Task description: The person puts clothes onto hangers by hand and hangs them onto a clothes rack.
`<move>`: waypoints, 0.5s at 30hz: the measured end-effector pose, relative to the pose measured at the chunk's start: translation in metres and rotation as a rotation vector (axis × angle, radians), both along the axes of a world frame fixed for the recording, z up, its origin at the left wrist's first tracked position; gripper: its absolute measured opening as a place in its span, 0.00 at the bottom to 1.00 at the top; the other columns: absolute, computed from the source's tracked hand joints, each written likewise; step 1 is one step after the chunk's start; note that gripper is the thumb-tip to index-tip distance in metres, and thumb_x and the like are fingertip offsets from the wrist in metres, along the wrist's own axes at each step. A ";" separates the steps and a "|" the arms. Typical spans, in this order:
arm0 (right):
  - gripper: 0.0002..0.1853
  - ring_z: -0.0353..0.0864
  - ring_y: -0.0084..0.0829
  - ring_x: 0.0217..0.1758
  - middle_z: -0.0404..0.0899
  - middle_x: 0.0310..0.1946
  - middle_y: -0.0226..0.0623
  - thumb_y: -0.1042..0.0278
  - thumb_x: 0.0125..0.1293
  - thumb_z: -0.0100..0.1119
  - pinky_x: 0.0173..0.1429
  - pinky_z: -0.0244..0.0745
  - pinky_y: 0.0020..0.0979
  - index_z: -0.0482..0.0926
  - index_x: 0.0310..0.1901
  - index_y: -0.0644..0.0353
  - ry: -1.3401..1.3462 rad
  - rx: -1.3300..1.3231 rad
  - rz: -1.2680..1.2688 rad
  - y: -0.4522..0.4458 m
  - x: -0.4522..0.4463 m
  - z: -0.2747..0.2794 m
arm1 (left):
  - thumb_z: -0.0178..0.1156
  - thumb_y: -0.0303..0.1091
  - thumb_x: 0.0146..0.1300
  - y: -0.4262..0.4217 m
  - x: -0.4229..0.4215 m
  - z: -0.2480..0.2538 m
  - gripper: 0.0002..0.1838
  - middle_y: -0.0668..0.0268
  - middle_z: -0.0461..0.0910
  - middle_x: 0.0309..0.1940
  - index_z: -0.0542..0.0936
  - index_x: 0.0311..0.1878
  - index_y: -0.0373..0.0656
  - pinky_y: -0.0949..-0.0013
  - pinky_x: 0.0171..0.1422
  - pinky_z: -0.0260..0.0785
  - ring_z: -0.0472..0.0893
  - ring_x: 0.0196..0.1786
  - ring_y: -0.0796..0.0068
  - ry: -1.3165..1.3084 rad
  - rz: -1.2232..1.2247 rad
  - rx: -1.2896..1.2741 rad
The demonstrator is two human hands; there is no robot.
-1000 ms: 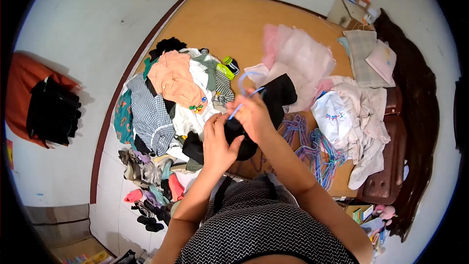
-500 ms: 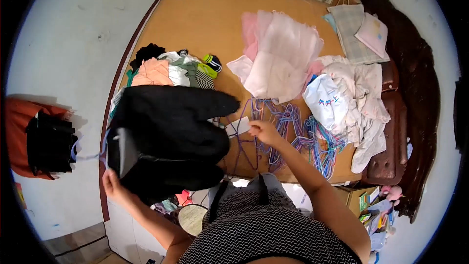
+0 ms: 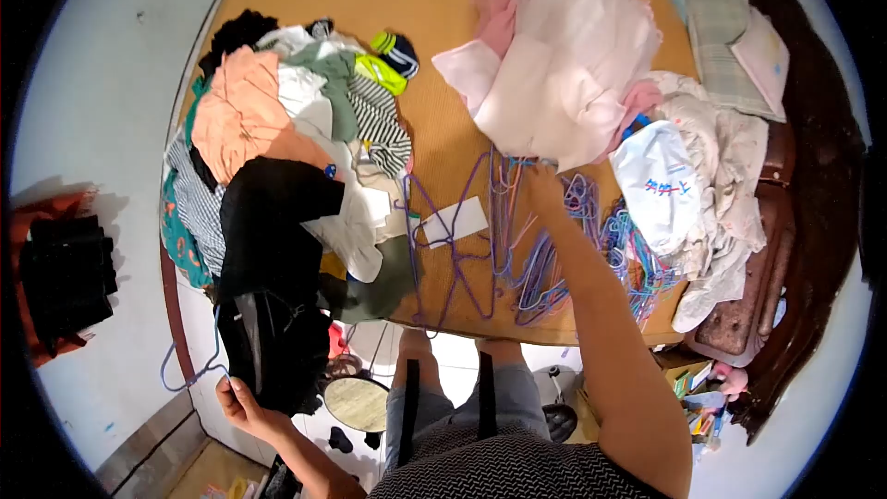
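My left hand [image 3: 238,405] is closed in a pinch on a blue hanger [image 3: 192,381] at the lower left. Beside it, a black garment [image 3: 268,240] drapes off the table edge, its lower part near my fingers; where it meets the hanger is partly hidden. My right hand [image 3: 545,187] is at the top of several blue and purple hangers [image 3: 504,212], by the lower edge of a pale pink cloth [image 3: 554,74]. Its fingertips are too hidden to show a grip. A purple hanger [image 3: 453,240] lies left of it over a white card [image 3: 469,219].
A heap of clothes, with an orange garment [image 3: 242,111] on it, covers the table's left side. More tangled hangers [image 3: 637,259] lie at right, near a white plastic bag [image 3: 656,189] and a patterned cloth [image 3: 725,162]. A round stool [image 3: 356,404] stands below the table.
My right hand has moved up and right to the hangers by the pink cloth. My left hand has gone lower, and the black garment now hangs down instead of being spread out.
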State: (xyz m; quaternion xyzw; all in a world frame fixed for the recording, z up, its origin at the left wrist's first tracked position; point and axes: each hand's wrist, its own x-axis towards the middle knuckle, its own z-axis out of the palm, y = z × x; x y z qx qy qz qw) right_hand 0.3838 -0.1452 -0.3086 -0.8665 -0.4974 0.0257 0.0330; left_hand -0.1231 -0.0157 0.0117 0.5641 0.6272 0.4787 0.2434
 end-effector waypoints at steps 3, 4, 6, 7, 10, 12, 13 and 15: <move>0.08 0.68 0.42 0.56 0.72 0.46 0.41 0.69 0.53 0.56 0.48 0.72 0.42 0.79 0.36 0.55 0.044 -0.075 0.078 0.027 0.008 -0.027 | 0.57 0.33 0.64 0.001 -0.004 -0.021 0.08 0.76 0.65 0.27 0.72 0.34 0.40 0.79 0.40 0.53 0.61 0.32 0.85 0.012 -0.041 -0.068; 0.09 0.69 0.41 0.55 0.71 0.46 0.40 0.68 0.53 0.56 0.50 0.71 0.41 0.80 0.36 0.55 -0.033 -0.110 0.080 0.035 0.006 -0.035 | 0.57 0.33 0.65 0.002 -0.008 -0.030 0.07 0.76 0.65 0.26 0.73 0.34 0.41 0.78 0.38 0.54 0.62 0.31 0.85 -0.021 -0.059 -0.088; 0.09 0.69 0.39 0.54 0.71 0.47 0.39 0.66 0.53 0.56 0.53 0.68 0.42 0.81 0.36 0.55 -0.120 -0.194 0.115 0.041 0.002 -0.038 | 0.58 0.33 0.65 0.004 -0.002 -0.037 0.06 0.77 0.66 0.25 0.74 0.35 0.42 0.78 0.35 0.55 0.62 0.29 0.86 -0.065 -0.068 -0.104; 0.09 0.69 0.39 0.54 0.71 0.47 0.39 0.66 0.53 0.56 0.53 0.68 0.42 0.81 0.36 0.55 -0.117 -0.191 0.122 0.043 0.003 -0.037 | 0.58 0.33 0.65 0.004 0.000 -0.040 0.06 0.77 0.66 0.25 0.74 0.35 0.42 0.78 0.35 0.55 0.62 0.29 0.86 -0.062 -0.062 -0.101; 0.09 0.68 0.39 0.55 0.71 0.49 0.37 0.66 0.54 0.56 0.53 0.68 0.43 0.82 0.36 0.52 -0.112 -0.220 0.177 0.045 0.010 -0.026 | 0.61 0.33 0.62 0.005 -0.006 -0.040 0.08 0.74 0.70 0.27 0.74 0.37 0.39 0.80 0.39 0.57 0.66 0.32 0.85 -0.120 -0.073 -0.138; 0.08 0.68 0.38 0.57 0.71 0.50 0.36 0.65 0.53 0.57 0.54 0.66 0.43 0.83 0.35 0.50 -0.049 -0.099 0.255 0.038 0.021 -0.010 | 0.61 0.33 0.61 0.004 -0.006 -0.034 0.08 0.74 0.71 0.28 0.74 0.37 0.39 0.80 0.40 0.58 0.67 0.32 0.85 -0.144 -0.041 -0.135; 0.08 0.68 0.38 0.57 0.71 0.50 0.36 0.65 0.53 0.57 0.54 0.66 0.43 0.83 0.35 0.50 -0.069 -0.082 0.266 0.038 0.024 0.010 | 0.61 0.32 0.61 0.005 -0.006 -0.030 0.08 0.73 0.73 0.29 0.75 0.37 0.38 0.80 0.41 0.59 0.68 0.33 0.85 -0.164 -0.020 -0.143; 0.09 0.70 0.39 0.55 0.72 0.49 0.38 0.69 0.52 0.57 0.53 0.68 0.42 0.83 0.35 0.49 0.020 0.050 0.077 0.039 0.036 0.054 | 0.62 0.32 0.60 0.008 -0.012 -0.023 0.08 0.73 0.74 0.30 0.75 0.37 0.38 0.80 0.42 0.60 0.69 0.33 0.84 -0.221 -0.015 -0.138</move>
